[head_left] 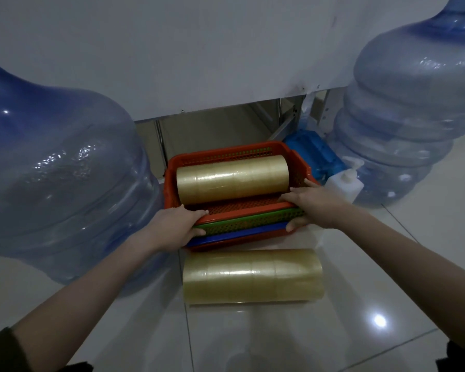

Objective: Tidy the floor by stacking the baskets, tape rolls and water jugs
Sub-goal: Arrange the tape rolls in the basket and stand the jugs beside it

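This looks like a storage corner in a workplace or shop back room. It has a glossy pale tile floor [279, 342], big water jugs [65, 170], bulk tape rolls [253, 276], and a white panel [199, 49] on metal framing [286, 128].

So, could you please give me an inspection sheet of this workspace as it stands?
Surface: glossy pale tiled floor, with light reflections.
Job's things: basket stack, red on top, then green, blue, red; first tape sleeve lies in the top basket; second tape sleeve lies on the floor just in front; left water jug and right water jug flank the stack.
Clutter: blue plastic item and white container beyond the stack's right side.
Grippers: left hand grips the stack's near left corner; right hand grips its near right corner.
Cables: nothing seen.
Surroundings: white panel, with a gap beneath it showing a metal frame.
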